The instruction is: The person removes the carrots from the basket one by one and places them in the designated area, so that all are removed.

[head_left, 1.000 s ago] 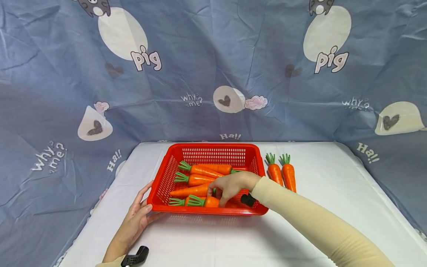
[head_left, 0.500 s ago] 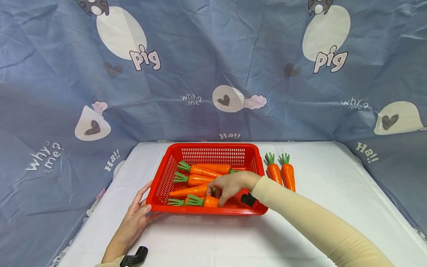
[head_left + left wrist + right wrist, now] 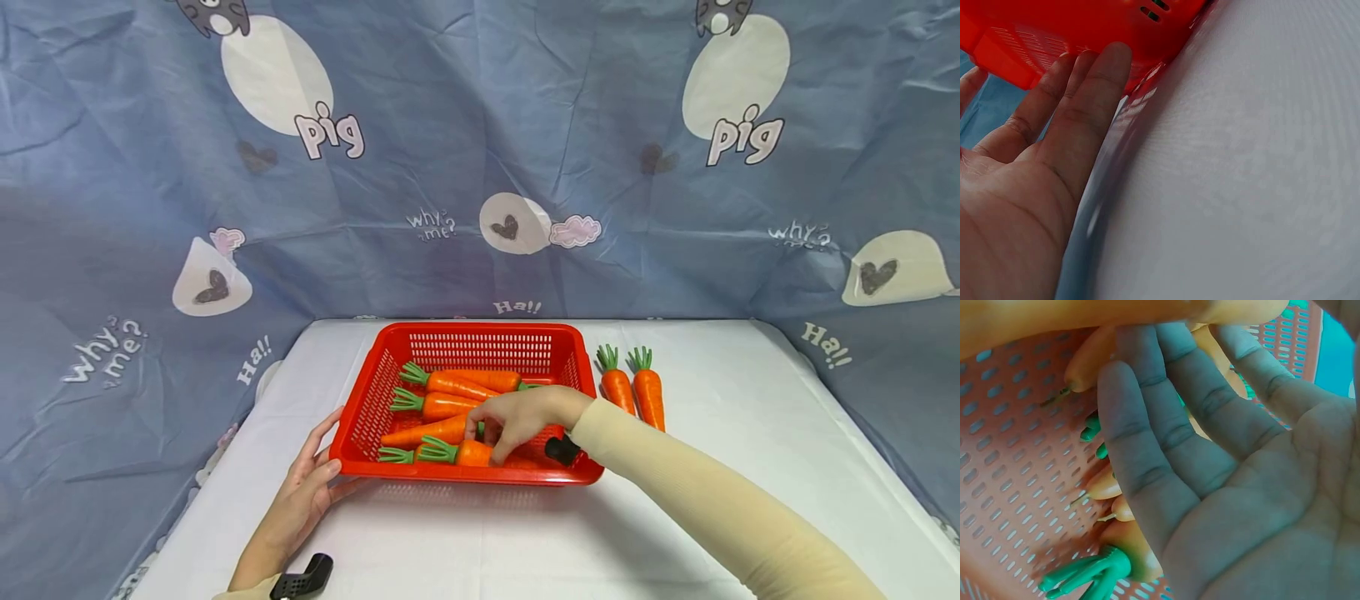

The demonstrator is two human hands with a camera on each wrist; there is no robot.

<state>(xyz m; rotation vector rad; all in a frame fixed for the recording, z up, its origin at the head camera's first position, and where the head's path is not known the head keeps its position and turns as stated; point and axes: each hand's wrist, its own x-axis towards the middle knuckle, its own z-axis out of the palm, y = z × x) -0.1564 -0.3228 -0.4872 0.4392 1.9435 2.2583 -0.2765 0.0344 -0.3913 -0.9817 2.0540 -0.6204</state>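
Right grip (image 3: 525, 414) pinches one carrot (image 3: 472, 454), crowded by neighbouring carrots (image 3: 427, 432), in the red basket (image 3: 465, 473) that the left grip (image 3: 304, 490) clasps.

From above, the head view faces forward and down; both wrist views share its red basket (image 3: 480, 475), close up.

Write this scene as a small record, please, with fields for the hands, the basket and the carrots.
Left hand: at basket's near left corner, thumb on rim
Right hand: inside basket, holding the front carrot
Basket: red, slotted walls, on white cloth
Carrots inside: several; full count hidden by right hand
Carrots outside: two, right of basket, green tops pointing away
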